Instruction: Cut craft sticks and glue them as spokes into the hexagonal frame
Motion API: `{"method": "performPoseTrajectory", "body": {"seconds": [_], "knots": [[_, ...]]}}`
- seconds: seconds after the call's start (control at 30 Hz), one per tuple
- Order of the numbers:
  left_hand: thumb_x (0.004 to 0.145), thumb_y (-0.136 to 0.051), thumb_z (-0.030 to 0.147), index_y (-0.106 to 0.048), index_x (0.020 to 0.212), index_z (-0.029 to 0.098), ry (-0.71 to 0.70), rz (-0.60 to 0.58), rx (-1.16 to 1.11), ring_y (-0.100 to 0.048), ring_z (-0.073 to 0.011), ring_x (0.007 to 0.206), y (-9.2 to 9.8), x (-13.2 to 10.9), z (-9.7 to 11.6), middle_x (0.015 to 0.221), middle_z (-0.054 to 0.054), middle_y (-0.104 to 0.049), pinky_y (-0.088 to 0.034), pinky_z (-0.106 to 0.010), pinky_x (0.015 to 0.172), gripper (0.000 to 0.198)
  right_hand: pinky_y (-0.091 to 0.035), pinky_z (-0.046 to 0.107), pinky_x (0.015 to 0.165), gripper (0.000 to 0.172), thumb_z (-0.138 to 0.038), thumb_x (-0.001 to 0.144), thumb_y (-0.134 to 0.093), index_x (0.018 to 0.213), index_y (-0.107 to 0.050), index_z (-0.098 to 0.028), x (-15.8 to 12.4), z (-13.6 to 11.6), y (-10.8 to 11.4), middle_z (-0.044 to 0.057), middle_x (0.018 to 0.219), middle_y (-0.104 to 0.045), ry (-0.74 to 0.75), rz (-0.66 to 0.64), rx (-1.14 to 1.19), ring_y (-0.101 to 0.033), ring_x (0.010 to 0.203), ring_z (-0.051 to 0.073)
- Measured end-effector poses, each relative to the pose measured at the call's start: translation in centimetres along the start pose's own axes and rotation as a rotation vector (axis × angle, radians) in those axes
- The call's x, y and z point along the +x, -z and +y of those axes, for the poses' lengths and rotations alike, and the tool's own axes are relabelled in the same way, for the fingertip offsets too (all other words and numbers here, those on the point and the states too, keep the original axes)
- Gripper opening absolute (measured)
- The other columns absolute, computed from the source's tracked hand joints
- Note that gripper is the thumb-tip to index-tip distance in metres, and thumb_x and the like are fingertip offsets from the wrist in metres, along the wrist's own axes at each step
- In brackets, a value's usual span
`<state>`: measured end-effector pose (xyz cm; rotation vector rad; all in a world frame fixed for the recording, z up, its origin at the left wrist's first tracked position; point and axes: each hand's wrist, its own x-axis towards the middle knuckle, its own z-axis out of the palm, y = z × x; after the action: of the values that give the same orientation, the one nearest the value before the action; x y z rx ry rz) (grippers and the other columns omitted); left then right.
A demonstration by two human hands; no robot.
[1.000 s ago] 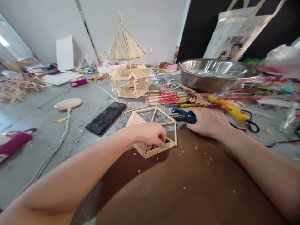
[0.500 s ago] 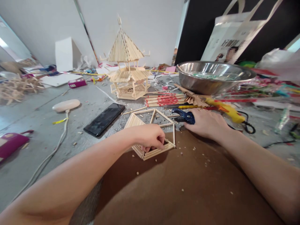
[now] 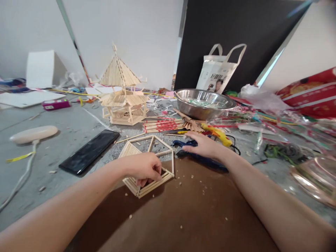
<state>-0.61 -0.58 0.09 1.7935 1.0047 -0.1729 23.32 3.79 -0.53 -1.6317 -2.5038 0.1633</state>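
Note:
My left hand [image 3: 148, 168] is closed, fingers curled down over the near side of a hexagonal frame of thin wooden sticks [image 3: 165, 153]. Its fingertips press on the rows of sticks there, and part of the grip is hidden. Several panels of the frame are filled with sticks; others are outlines. To the right, my right hand [image 3: 202, 146] is spread over a pair of blue-handled cutters [image 3: 207, 161], which lie on the brown sheet [image 3: 199, 210]. The fingers of that hand are stretched out and not wrapped around the handles.
Beyond the frame stands a stick pagoda model [image 3: 123, 101]. A black phone [image 3: 89, 152] lies to the left, near a white corded device [image 3: 34, 134]. Red-tipped sticks [image 3: 164, 125], a yellow glue gun [image 3: 219, 134] and a metal basin [image 3: 204, 105] are behind my right hand.
The view has swung right, so everything sits further left. My right hand has loosened from the cutters, which now lie flat beneath it. My left hand stays on the frame.

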Motion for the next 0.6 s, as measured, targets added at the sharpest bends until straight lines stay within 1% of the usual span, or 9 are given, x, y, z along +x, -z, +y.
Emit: {"method": "performPoseTrajectory", "body": {"seconds": [0.1, 0.13, 0.2, 0.27, 0.33, 0.4, 0.47, 0.53, 0.6], "knots": [[0.064, -0.049, 0.027, -0.052, 0.062, 0.016, -0.017, 0.006, -0.014, -0.047, -0.0101, 0.035, 0.3, -0.1, 0.0, 0.041, 0.003, -0.048, -0.039, -0.019, 0.036, 0.012, -0.038, 0.033, 0.076, 0.048, -0.053, 0.074, -0.033, 0.100, -0.056, -0.021, 0.1, 1.6, 1.2, 0.007, 0.102, -0.058, -0.234, 0.213, -0.005, -0.052, 0.091, 0.022], [0.064, -0.048, 0.027, -0.052, 0.063, 0.016, -0.025, 0.016, -0.026, -0.047, -0.0098, 0.035, 0.5, -0.2, 0.0, 0.040, 0.003, -0.048, -0.038, -0.019, 0.036, 0.012, -0.039, 0.034, 0.073, 0.044, -0.050, 0.075, -0.032, 0.094, -0.059, -0.021, 0.1, 2.3, 1.5, 0.007, 0.096, -0.060, -0.340, 0.282, -0.063, -0.053, 0.088, 0.023], [0.065, -0.048, 0.027, -0.052, 0.066, 0.016, -0.044, 0.058, -0.071, -0.046, -0.0089, 0.035, 0.8, -0.2, -0.1, 0.039, 0.004, -0.047, -0.037, -0.017, 0.035, 0.011, -0.038, 0.038, 0.071, 0.042, -0.047, 0.073, -0.034, 0.091, -0.060, -0.020, -0.1, 4.1, 1.7, 0.010, 0.093, -0.060, -0.524, 0.373, -0.201, -0.051, 0.090, 0.027], [0.065, -0.048, 0.027, -0.050, 0.068, 0.016, -0.076, 0.114, -0.147, -0.046, -0.0080, 0.035, 1.2, -0.2, -0.1, 0.042, 0.005, -0.048, -0.035, -0.016, 0.034, 0.011, -0.039, 0.040, 0.067, 0.046, -0.049, 0.071, -0.035, 0.094, -0.058, -0.016, -0.4, 5.8, 1.5, 0.015, 0.094, -0.058, -0.662, 0.337, -0.271, -0.050, 0.091, 0.031], [0.065, -0.049, 0.027, -0.049, 0.070, 0.016, -0.117, 0.180, -0.228, -0.046, -0.0070, 0.036, 1.3, -0.1, -0.1, 0.044, 0.005, -0.048, -0.034, -0.015, 0.034, 0.012, -0.039, 0.041, 0.062, 0.049, -0.049, 0.070, -0.035, 0.097, -0.056, -0.015, -0.7, 7.2, 1.3, 0.017, 0.094, -0.058, -0.796, 0.240, -0.240, -0.052, 0.086, 0.033], [0.066, -0.050, 0.028, -0.048, 0.070, 0.016, -0.147, 0.255, -0.275, -0.046, -0.0060, 0.035, 1.4, -0.1, 0.0, 0.045, 0.006, -0.048, -0.032, -0.014, 0.034, 0.013, -0.040, 0.041, 0.060, 0.048, -0.048, 0.071, -0.035, 0.100, -0.054, -0.015, -0.8, 7.8, 1.2, 0.017, 0.093, -0.058, -0.852, 0.180, -0.183, -0.054, 0.083, 0.033], [0.066, -0.050, 0.029, -0.047, 0.069, 0.016, -0.165, 0.334, -0.297, -0.044, -0.0050, 0.034, 1.3, 0.0, 0.2, 0.046, 0.006, -0.049, -0.031, -0.014, 0.033, 0.014, -0.040, 0.040, 0.061, 0.047, -0.045, 0.072, -0.034, 0.103, -0.051, -0.014, -0.8, 7.9, 1.2, 0.017, 0.093, -0.058, -0.858, 0.200, -0.161, -0.054, 0.083, 0.032], [0.067, -0.049, 0.029, -0.046, 0.067, 0.016, -0.175, 0.404, -0.320, -0.043, -0.0044, 0.034, 1.3, 0.0, 0.4, 0.048, 0.006, -0.049, -0.032, -0.014, 0.033, 0.014, -0.040, 0.040, 0.065, 0.047, -0.042, 0.074, -0.033, 0.107, -0.047, -0.012, -0.9, 7.5, 1.3, 0.018, 0.093, -0.057, -0.839, 0.307, -0.173, -0.053, 0.085, 0.031], [0.067, -0.050, 0.029, -0.045, 0.066, 0.016, -0.177, 0.471, -0.341, -0.043, -0.0045, 0.034, 1.3, 0.0, 0.6, 0.048, 0.006, -0.048, -0.034, -0.015, 0.034, 0.015, -0.039, 0.040, 0.070, 0.047, -0.039, 0.075, -0.033, 0.113, -0.042, -0.014, -0.9, 6.8, 1.4, 0.017, 0.099, -0.055, -0.755, 0.479, -0.189, -0.052, 0.089, 0.030]]}}
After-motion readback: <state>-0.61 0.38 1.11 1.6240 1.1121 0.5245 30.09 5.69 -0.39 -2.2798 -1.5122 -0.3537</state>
